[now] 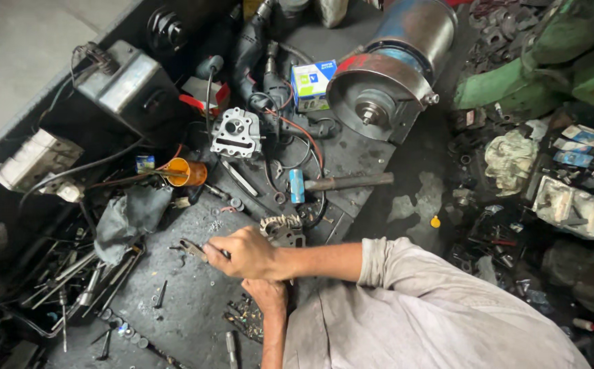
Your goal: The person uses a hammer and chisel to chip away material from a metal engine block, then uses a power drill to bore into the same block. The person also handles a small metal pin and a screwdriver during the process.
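My right hand (245, 253) reaches across the dark metal workbench (187, 307) and grips pliers (191, 249), whose jaws point away from me. Just below it my left hand (267, 294) is curled, its fingers tucked under the right wrist; whether it holds anything is hidden. A small wound metal part with copper coils (283, 229) lies right behind my right hand. Loose screws and small bits (245, 318) are scattered beside my left hand.
An engine cylinder head (236, 132), an orange cup (186, 172), a hammer (341, 182), a blue-and-white box (312, 83) and a bench grinder (389, 75) sit farther back. Wrenches and a grey rag (129, 217) lie beside the pliers. Cluttered parts and packets fill the far right.
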